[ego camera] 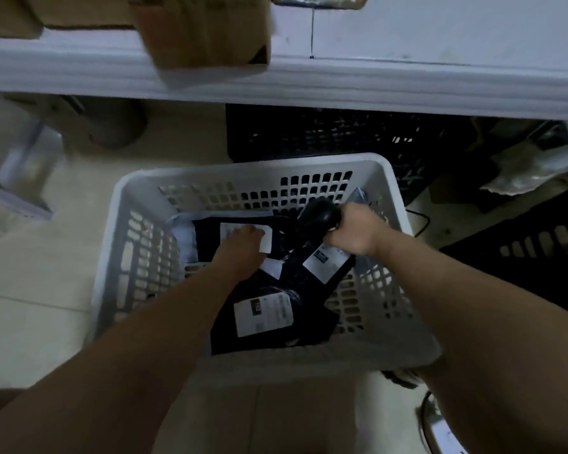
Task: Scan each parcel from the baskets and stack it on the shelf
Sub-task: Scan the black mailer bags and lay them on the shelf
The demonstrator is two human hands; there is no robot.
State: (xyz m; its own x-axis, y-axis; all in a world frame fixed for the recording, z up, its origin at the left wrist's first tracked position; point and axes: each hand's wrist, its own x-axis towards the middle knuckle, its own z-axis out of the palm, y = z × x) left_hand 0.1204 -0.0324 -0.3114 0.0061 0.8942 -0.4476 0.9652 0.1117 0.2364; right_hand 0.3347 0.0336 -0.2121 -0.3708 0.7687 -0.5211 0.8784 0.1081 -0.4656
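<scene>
**A:** State of the hands, for the log?

**B:** The right hand (354,231) is wrapped round the handle of a black scanner (318,216), whose head is pointed down into the white basket (112,224). The left hand (240,247) is laid on the far parcel (207,244), with fingers over its white label (267,239). It is seen from the back, so whether the bag is pinched or only touched cannot be told.

**A:** Parcel positions?

**B:** Several dark bags are overlapped in the basket. The far parcel is by the back wall, and a near parcel (230,339) is lying label-up by the front wall. No dark bag is seen on the shelf (374,80) above, where a blurred cardboard box (207,31) is noted.

**A:** Step judged?

**B:** One parcel is probably being singled out for scanning.

**A:** Notes on doing it well?

**B:** The label is partly covered by fingers, so the grip is best taken at a bag edge, with the barcode left bare. The soft bag should be pulled flat, since a creased code is likely to be misread. The parcel is best lifted clear first, because neighbouring labels are close and a wrong one could be read. The scanner should then be aimed squarely at that one label.
</scene>
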